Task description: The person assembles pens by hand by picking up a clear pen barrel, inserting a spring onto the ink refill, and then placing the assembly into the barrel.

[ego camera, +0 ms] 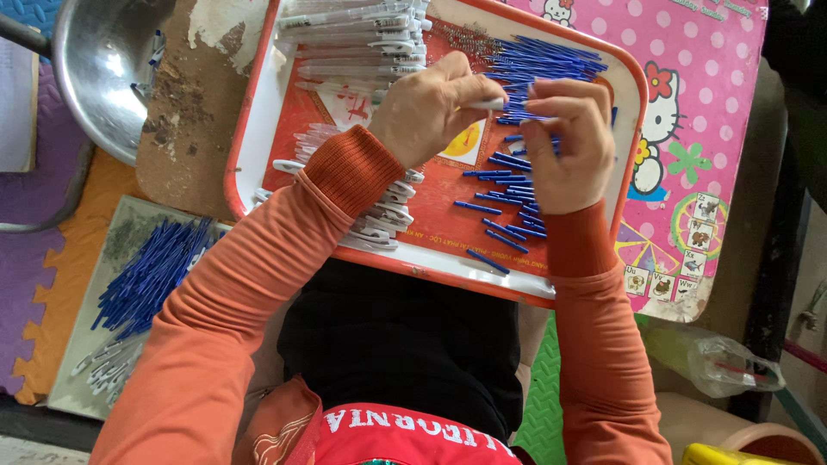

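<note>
So we've got a white pen barrel pinched in our left hand, fingers pressed around it, its end poking out to the right. Our right hand meets it there, fingertips closed on a thin blue refill that sits right at the barrel's tip. Whether the refill is already inside the barrel, we can't tell, the fingers hide that bit. Both hands hover over the middle of a red tray with a white rim.

Just under and around the right hand there's a scatter of loose blue refills on the tray floor, and a bigger heap of blue refills sits in the tray's far right corner. Along the far edge lies a stack of white pens, side by side. Near our left wrist, a bunch of white pen caps is piled by the tray's near edge.

Off to the left, beyond the tray, a flat grey board carries another pile of blue refills, and a shiny metal bowl sits further up. On the right, the tray rests on a pink dotted cartoon table.
</note>
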